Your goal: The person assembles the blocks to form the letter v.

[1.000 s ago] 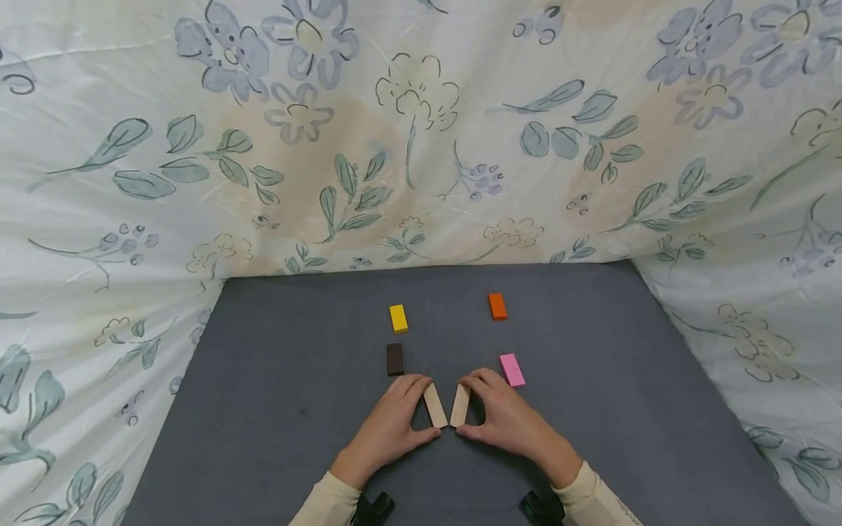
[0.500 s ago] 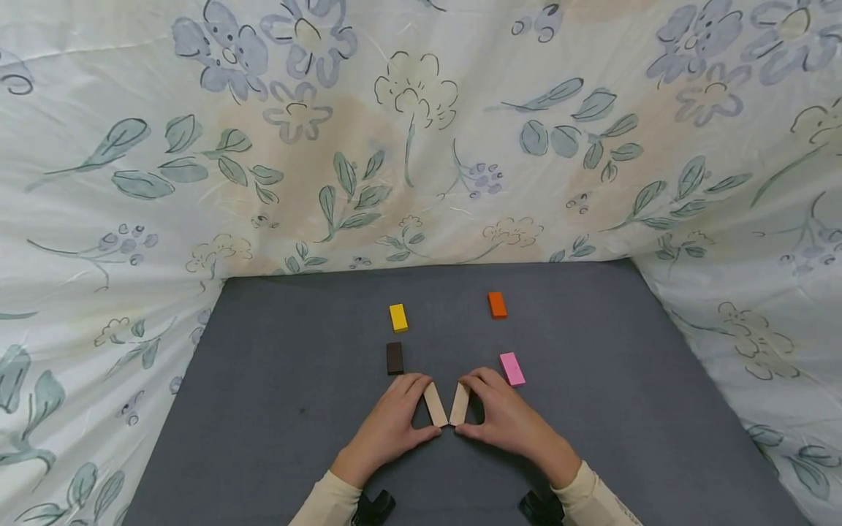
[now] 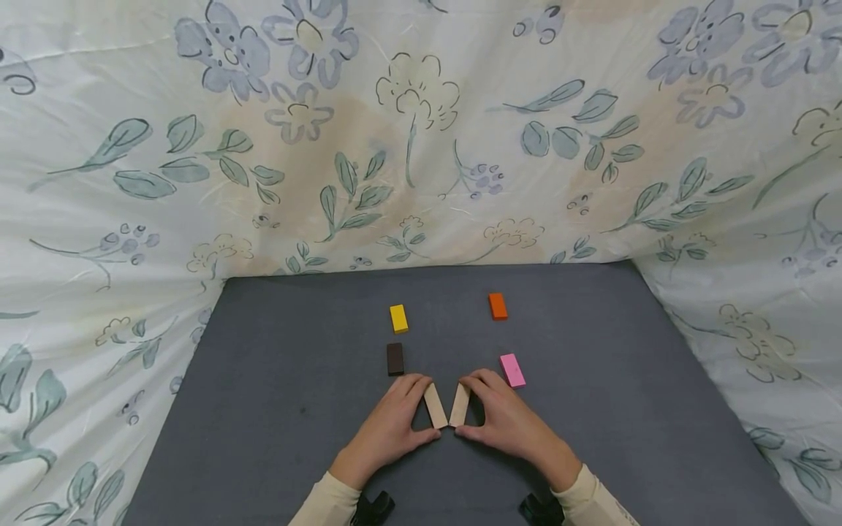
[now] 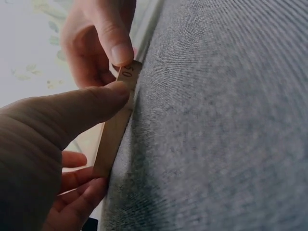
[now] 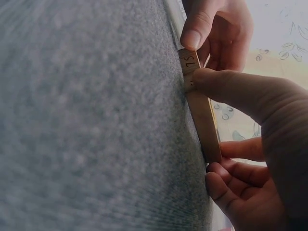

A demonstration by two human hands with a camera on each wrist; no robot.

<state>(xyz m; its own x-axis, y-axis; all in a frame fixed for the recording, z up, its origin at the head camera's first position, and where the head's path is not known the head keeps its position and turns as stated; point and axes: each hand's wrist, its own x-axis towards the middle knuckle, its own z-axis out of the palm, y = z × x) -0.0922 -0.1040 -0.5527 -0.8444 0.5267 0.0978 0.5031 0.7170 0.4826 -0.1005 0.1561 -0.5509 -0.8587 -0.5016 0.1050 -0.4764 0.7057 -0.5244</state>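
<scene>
Two pale wooden blocks lie in a V on the grey cloth in the head view, their near ends almost touching. My left hand pinches the left wooden block by its two ends, thumb at the near end and fingers at the far end. The right wooden block is held the same way by my right hand. In the left wrist view, dark figures mark the end of the right block. Similar figures show on the left block's end in the right wrist view.
Beyond the left hand lie a dark brown block and a yellow block. A pink block is close to the right hand's knuckles, with an orange block farther back. Flowered fabric hangs behind the grey cloth-covered table.
</scene>
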